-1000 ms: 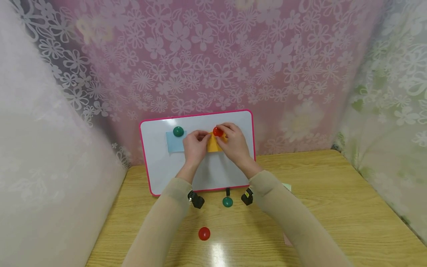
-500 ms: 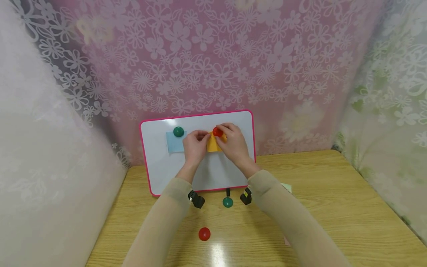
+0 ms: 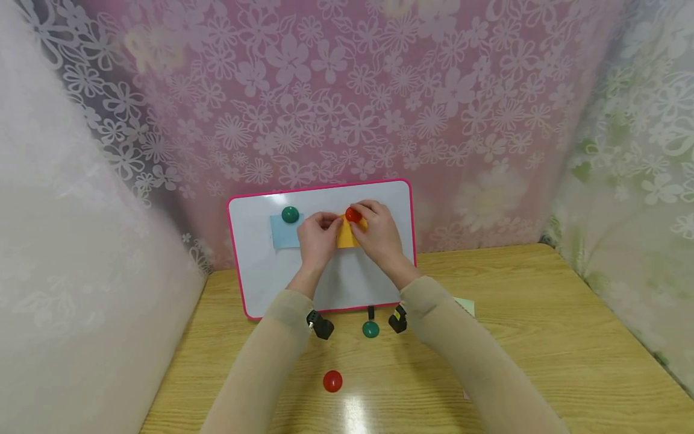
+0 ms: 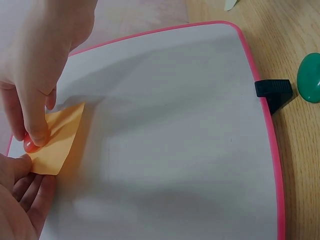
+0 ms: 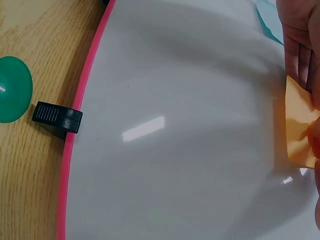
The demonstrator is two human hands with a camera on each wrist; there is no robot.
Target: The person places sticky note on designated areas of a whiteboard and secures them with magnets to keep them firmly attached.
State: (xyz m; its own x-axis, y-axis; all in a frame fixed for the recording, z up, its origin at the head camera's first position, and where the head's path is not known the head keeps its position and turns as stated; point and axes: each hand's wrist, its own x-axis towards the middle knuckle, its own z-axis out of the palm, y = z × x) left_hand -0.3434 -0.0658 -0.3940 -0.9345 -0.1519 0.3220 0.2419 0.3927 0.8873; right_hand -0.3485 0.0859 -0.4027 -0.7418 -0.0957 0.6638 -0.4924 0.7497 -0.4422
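A pink-rimmed whiteboard (image 3: 271,277) leans upright at the back of the table. On its upper right is an orange paper note (image 3: 345,240). My left hand (image 3: 318,240) pinches the note's left edge between thumb and fingers. With thumb and forefinger my right hand (image 3: 382,234) grips a round red magnet (image 3: 353,214) at the note's top. In the left wrist view the note's lower part (image 4: 67,142) stands away from the board. To the left, a green magnet (image 3: 290,214) sits at the top of a light blue note (image 3: 283,235), partly covered by my left hand.
On the wooden table (image 3: 520,313) lie a second green magnet (image 3: 371,330) and a second red magnet (image 3: 333,381). A black clip (image 5: 57,117) juts from the board's bottom edge. A pale green paper (image 3: 466,305) and a pink sliver (image 3: 465,395) show beside my right sleeve.
My right hand and the red magnet have shifted very slightly left along the orange note's top. The left hand keeps its place.
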